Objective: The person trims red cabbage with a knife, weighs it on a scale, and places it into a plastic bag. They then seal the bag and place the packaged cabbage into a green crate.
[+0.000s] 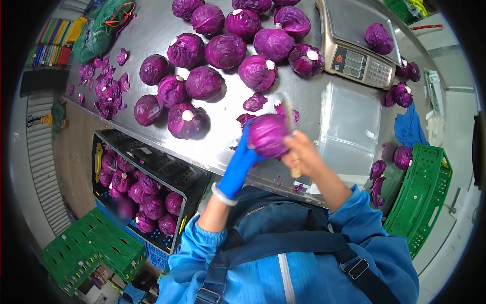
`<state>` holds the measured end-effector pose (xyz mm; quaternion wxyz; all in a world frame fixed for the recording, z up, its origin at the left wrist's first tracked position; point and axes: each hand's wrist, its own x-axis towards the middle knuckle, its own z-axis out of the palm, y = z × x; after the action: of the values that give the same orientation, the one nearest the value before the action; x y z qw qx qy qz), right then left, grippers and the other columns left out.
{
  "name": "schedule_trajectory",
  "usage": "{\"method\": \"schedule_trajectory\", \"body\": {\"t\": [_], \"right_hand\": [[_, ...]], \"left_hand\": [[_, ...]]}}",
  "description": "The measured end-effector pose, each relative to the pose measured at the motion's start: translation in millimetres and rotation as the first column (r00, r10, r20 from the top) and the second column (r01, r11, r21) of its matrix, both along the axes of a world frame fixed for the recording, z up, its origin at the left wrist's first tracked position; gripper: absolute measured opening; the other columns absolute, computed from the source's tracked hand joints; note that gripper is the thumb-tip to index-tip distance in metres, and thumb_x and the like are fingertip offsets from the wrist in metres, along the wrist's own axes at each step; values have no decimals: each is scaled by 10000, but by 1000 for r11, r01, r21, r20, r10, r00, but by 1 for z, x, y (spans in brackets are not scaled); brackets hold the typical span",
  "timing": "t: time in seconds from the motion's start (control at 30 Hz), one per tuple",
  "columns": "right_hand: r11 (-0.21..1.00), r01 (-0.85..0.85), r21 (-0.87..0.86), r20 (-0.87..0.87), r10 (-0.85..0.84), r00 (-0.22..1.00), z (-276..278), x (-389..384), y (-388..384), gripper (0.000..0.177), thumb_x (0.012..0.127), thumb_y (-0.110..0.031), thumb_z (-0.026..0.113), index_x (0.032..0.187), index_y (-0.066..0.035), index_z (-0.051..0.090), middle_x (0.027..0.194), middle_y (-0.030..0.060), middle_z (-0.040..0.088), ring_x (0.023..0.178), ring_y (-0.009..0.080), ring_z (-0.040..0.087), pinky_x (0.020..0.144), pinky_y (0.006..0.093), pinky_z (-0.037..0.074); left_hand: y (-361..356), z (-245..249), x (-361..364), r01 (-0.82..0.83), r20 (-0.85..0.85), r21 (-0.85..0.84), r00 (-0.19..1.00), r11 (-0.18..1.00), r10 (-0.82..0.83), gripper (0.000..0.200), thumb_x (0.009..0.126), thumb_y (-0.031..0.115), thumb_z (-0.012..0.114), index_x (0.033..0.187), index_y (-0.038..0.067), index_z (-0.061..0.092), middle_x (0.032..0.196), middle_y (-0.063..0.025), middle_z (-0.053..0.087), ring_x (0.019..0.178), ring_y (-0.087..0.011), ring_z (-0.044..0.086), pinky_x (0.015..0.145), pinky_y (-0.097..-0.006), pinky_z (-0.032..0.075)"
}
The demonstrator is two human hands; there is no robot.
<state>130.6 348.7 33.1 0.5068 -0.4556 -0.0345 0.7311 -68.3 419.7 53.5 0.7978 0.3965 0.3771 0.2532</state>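
Observation:
My left hand (pixel 241 161), in a blue glove, grips a purple cabbage head (pixel 267 134) just above the near edge of the steel table (pixel 309 96). My bare right hand (pixel 302 154) is closed on a knife (pixel 288 112) whose blade points up along the cabbage's right side. Several trimmed cabbage heads (pixel 225 50) lie across the table beyond it. Loose purple leaves (pixel 254 102) lie just behind the held cabbage.
A digital scale (pixel 354 61) with one cabbage on its pan stands at the back right. A black crate (pixel 174 172) with cabbages stands below the table at left. Green crates sit at lower left (pixel 88 251) and right (pixel 422 195). Leaf scraps (pixel 106 88) pile at the far left.

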Motion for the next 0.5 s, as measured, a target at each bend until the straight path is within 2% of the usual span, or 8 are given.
{"method": "schedule_trajectory", "body": {"t": [0.03, 0.13, 0.2, 0.23, 0.27, 0.33, 0.4, 0.5], "right_hand": [[991, 135, 4, -64, -134, 989, -10, 18, -8, 499, 908, -170, 617, 1361, -86, 424, 725, 35, 525, 466, 113, 481, 360, 239, 363], [989, 148, 9, 382, -140, 914, -9, 74, -16, 685, 812, -252, 733, 1375, -44, 402, 791, 66, 578, 447, 112, 491, 356, 236, 372], [998, 55, -24, 695, -22, 719, 1, 98, -5, 798, 746, -267, 796, 1379, 6, 394, 917, 118, 635, 472, 134, 532, 380, 248, 410], [999, 4, -55, 792, 41, 609, 1, 108, 1, 798, 738, -261, 798, 1374, 13, 401, 965, 135, 646, 520, 156, 573, 410, 261, 443], [995, -43, -90, 870, 100, 483, 1, 118, 6, 798, 730, -254, 800, 1369, 19, 407, 1013, 152, 658, 567, 178, 615, 440, 275, 476], [983, -184, -31, 999, 34, 12, -29, 128, 13, 761, 732, -237, 790, 1370, -27, 431, 1148, 169, 623, 739, 230, 660, 553, 314, 529], [970, -238, -52, 951, -24, -308, -40, 136, 13, 722, 735, -227, 780, 1365, -84, 459, 1260, 170, 576, 891, 273, 669, 660, 354, 557], [960, -278, -40, 895, -90, -438, -9, 94, 19, 651, 752, -217, 754, 1351, -213, 500, 1429, 126, 442, 1026, 319, 637, 775, 413, 562]], "left_hand": [[6, 10, 11, 66, 10, 62, 998, 996, -67, 650, 921, 250, 628, 1461, 63, 318, 1357, -129, 501, 1173, -208, 547, 971, -351, 453], [57, -13, 17, 202, -209, 319, 968, 926, -139, 738, 861, 369, 685, 1455, 85, 350, 1364, -144, 482, 1205, -227, 509, 990, -350, 431], [85, -39, 20, 458, -545, 632, 836, 625, -62, 789, 818, 365, 735, 1448, 81, 354, 1413, -166, 450, 1247, -265, 498, 1036, -405, 401], [90, -39, 28, 548, -605, 594, 787, 589, -122, 905, 736, 501, 757, 1442, 92, 364, 1447, -195, 398, 1282, -355, 444, 1066, -459, 353], [91, -46, 32, 633, -667, 643, 739, 431, -90, 949, 690, 554, 754, 1429, 90, 380, 1436, -202, 402, 1270, -370, 443, 1053, -468, 356], [93, -69, 39, 758, -761, 648, 648, 76, 23, 1045, 598, 660, 747, 1404, 85, 413, 1415, -215, 409, 1245, -398, 443, 1026, -486, 363], [88, -72, 36, 798, -800, 599, 600, 61, 7, 1105, 559, 677, 755, 1434, 115, 382, 1442, -219, 384, 1259, -473, 400, 1047, -531, 331], [86, -63, 21, 797, -778, 595, 604, 104, -176, 1109, 539, 680, 760, 1413, 95, 409, 1373, -233, 460, 1229, -460, 443, 1015, -522, 375]]}}
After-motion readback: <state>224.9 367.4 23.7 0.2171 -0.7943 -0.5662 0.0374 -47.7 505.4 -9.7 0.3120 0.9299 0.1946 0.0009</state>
